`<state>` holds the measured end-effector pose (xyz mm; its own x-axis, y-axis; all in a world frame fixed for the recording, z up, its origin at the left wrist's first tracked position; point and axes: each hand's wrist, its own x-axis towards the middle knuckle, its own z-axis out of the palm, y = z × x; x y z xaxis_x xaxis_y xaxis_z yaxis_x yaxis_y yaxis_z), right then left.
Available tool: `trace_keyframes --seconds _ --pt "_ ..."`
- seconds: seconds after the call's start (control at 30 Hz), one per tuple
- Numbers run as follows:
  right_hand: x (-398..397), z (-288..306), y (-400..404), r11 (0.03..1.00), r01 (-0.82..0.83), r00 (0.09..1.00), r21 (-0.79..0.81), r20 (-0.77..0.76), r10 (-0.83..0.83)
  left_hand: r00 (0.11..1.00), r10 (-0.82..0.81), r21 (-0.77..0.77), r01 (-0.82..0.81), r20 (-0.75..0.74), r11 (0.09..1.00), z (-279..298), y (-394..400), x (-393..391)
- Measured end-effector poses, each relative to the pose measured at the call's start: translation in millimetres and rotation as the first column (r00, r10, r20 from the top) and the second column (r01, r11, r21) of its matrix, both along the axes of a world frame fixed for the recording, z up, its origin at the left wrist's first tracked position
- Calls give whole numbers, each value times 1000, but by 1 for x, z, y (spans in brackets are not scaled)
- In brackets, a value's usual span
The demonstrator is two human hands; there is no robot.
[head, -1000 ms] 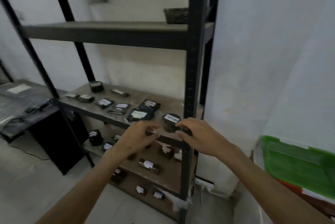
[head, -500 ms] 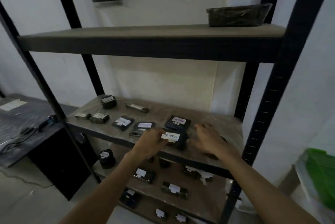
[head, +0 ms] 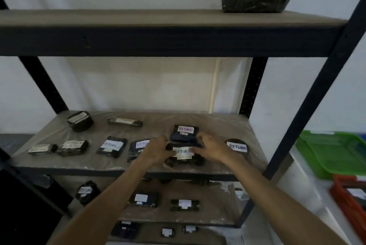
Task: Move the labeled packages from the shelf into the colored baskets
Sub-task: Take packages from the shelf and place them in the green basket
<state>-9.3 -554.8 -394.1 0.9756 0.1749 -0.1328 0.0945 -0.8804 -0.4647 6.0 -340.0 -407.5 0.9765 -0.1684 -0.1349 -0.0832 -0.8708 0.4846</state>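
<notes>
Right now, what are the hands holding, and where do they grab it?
Both hands hold one black package labeled RETURN: left hand grips its left end, right hand its right end.

Blk pkgs (head: 185, 156), green basket (head: 334, 152)

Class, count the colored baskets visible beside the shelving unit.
2: a green basket at the right edge, and an orange basket just below it in frame. Others may lie out of view.

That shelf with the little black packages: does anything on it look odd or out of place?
Nothing looks damaged or spilled. The packages lie loosely scattered at mixed angles. Both hands, left hand and right hand, grip one RETURN package at the shelf front.
</notes>
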Motion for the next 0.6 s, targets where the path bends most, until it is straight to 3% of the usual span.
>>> trace_keyframes --seconds 0.13,0.23,0.43,0.6 --pt "36 0 23 974 198 980 115 -49 -193 996 -38 -106 29 -83 994 -2 2 10" --pt "64 -2 33 934 334 940 126 -114 -321 990 1 -276 -40 -140 960 -9 5 12" --pt "89 -11 33 886 431 893 170 -225 -391 964 3 -543 -154 -268 826 -9 23 18" --pt "75 -7 29 829 441 897 344 -187 -400 931 -36 -605 -207 -364 769 -3 44 29"
